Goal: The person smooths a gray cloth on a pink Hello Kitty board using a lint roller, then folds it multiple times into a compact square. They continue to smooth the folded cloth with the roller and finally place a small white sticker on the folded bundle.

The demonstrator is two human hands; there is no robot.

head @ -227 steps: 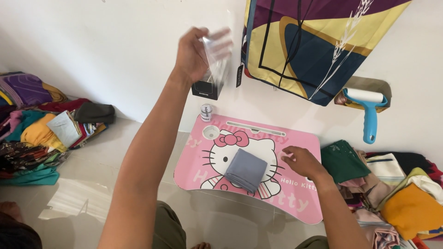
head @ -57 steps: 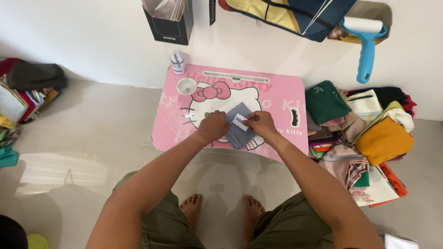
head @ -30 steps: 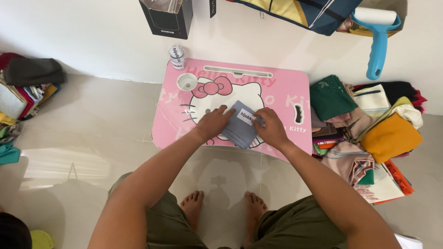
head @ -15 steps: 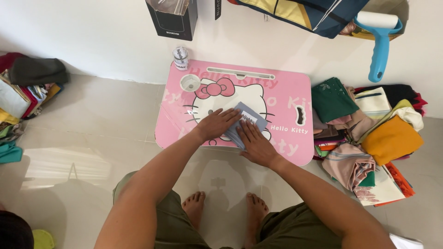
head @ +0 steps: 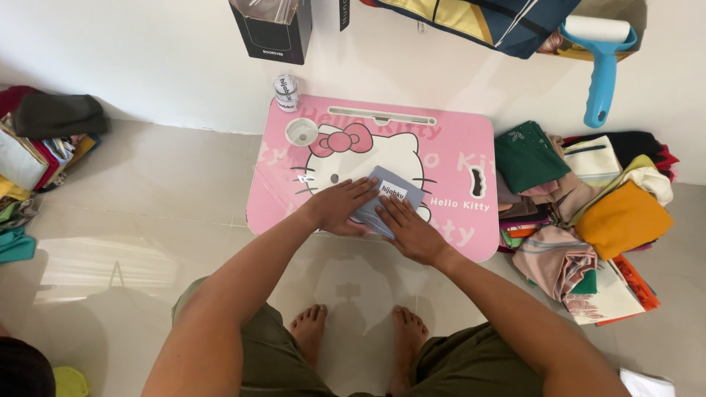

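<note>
Both hands are laid flat, fingers spread, nothing clenched: the left hand (head: 337, 208) and the right hand (head: 409, 231) are pressed on a folded grey-blue cloth (head: 387, 201) carrying a small white label. The cloth is pinned between the palms on a low pink table (head: 456, 158) printed with a cartoon cat.

Beyond the left hand, a round cup recess (head: 300, 131) is set into the tabletop, and a small clear jar (head: 285, 91) is stood at the far corner. Farther off, a black box (head: 272, 31) of clear plastic sleeves is placed against the white wall (head: 147, 51). Out past the right hand, a heap of folded fabrics (head: 588, 213), green, orange, tan and cream, is piled on the floor just beside the table. A blue lint roller (head: 601, 66) is seen above the heap. More folded cloth (head: 37, 147) is stacked well to the left. Pale floor tiles (head: 147, 220) are noted, with bare feet (head: 357, 338) under the table's near edge. Nothing is found between hands and cloth.
</note>
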